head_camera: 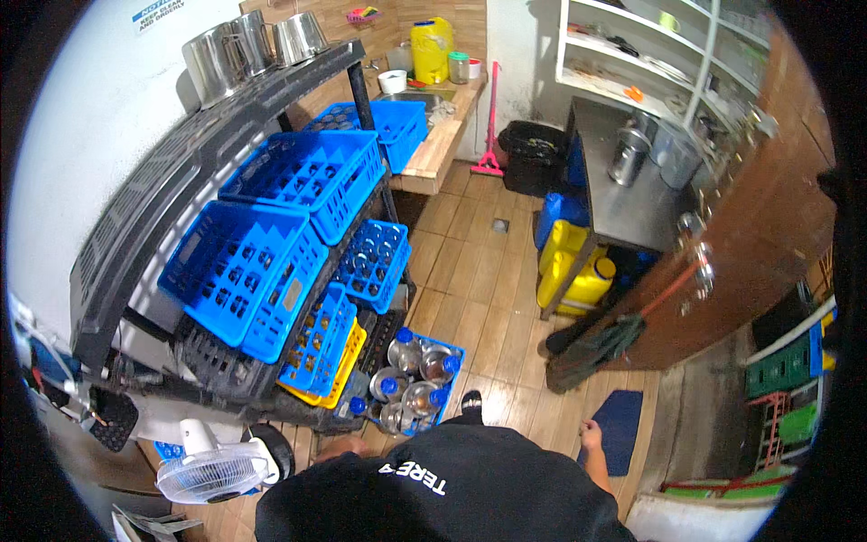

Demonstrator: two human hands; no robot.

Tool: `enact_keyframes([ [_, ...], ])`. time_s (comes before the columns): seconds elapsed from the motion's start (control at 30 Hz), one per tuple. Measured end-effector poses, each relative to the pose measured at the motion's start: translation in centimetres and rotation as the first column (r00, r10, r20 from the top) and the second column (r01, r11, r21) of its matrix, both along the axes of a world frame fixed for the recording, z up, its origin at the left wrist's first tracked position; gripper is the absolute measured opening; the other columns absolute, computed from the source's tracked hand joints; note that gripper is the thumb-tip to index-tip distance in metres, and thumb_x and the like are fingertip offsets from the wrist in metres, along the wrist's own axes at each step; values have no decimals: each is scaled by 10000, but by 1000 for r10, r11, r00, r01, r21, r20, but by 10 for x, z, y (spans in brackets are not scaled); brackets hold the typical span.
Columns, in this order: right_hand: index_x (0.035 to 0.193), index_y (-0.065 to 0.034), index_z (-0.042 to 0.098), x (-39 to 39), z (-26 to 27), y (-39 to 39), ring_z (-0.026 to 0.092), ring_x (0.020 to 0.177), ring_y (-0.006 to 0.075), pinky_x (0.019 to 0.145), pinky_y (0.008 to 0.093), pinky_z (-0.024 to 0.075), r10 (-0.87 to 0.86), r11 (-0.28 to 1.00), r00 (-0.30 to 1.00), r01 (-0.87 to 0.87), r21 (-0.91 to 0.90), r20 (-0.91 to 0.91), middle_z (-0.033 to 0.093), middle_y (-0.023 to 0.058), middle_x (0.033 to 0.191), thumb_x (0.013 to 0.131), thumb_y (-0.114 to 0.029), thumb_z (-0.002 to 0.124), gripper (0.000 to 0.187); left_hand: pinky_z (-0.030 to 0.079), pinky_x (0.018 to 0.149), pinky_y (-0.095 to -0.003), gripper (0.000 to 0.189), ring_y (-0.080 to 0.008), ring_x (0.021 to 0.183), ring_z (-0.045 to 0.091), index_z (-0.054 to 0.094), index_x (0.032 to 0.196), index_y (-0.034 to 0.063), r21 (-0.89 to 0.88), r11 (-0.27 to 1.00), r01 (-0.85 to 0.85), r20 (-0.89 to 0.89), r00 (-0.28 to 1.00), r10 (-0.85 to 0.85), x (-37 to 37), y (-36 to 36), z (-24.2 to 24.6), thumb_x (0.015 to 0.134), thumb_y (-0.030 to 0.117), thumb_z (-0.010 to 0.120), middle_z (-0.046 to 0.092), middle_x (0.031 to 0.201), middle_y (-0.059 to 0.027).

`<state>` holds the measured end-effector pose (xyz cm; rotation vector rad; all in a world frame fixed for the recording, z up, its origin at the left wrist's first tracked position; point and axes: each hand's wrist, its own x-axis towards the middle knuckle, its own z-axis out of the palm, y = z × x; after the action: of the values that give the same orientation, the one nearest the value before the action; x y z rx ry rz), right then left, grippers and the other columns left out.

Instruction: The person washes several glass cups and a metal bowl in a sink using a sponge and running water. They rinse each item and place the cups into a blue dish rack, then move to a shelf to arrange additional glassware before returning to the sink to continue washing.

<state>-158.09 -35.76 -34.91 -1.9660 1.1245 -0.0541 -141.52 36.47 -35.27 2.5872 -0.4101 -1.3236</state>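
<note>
My right hand [590, 433] hangs beside my dark shirt, fingers curled and nothing visible in them, above a dark blue floor mat [620, 430]. On the other side my left hand [344, 446] is low and partly hidden by my body; its fingers are unclear. Nearest it are a blue crate [462, 362] of large clear bottles [423, 398] with blue caps and a white electric fan [213, 472]. A black plastic shelf rack [271, 88] bears blue crates [247, 267] and a smaller blue crate of glasses [374, 261]. A yellow crate [355, 352] lies under another blue crate [325, 332].
A brown wooden door [738, 298] stands at the right, with a metal table [623, 196] and yellow jerrycans [576, 278] behind it. Steel pots [213, 64] top the rack. Farther off are a sink counter [433, 152], a pink squeegee [491, 135] and a black bin [535, 159].
</note>
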Motion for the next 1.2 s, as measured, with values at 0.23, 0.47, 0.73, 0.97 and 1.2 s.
enact_keyframes([
  [0.23,1041,7,603,247,102,35,607,867,167,778,294,475,479,878,847,-461,-131,232,645,128,938,888,-122,559,204,486,745,-410,209,-298,844,626,653,935,60,114,824,555,348,754,-557,245,-138,8,809,215,593,652,930,-139],
  [0.47,1148,23,548,488,216,-63,551,1013,171,914,305,413,182,980,717,-191,-61,673,607,83,1078,973,-315,444,394,466,852,-403,324,-337,991,599,595,1066,15,-504,858,101,233,972,23,435,-334,138,859,263,570,633,1027,-185],
  [0.73,1268,1,463,698,281,-303,486,1131,253,975,338,372,-249,889,581,455,-55,775,504,152,1239,917,-358,533,507,447,896,-325,323,-213,1009,600,569,1152,31,-613,750,-249,23,943,332,569,-457,229,873,190,607,641,1068,-118],
  [0.97,1019,30,561,820,254,-384,512,803,191,755,314,416,-342,871,357,466,152,869,580,111,883,923,-323,540,366,440,889,-310,303,-197,1000,591,566,1157,36,-609,657,-444,-84,860,503,662,-495,243,884,165,597,633,1078,-106],
  [1.2,734,-16,610,873,268,-357,401,584,60,522,239,342,-380,712,395,702,-8,837,498,-41,621,918,-229,573,283,448,853,-288,312,-158,956,582,564,1169,37,-687,595,-417,-61,849,526,766,-527,298,900,195,579,630,1048,-72],
])
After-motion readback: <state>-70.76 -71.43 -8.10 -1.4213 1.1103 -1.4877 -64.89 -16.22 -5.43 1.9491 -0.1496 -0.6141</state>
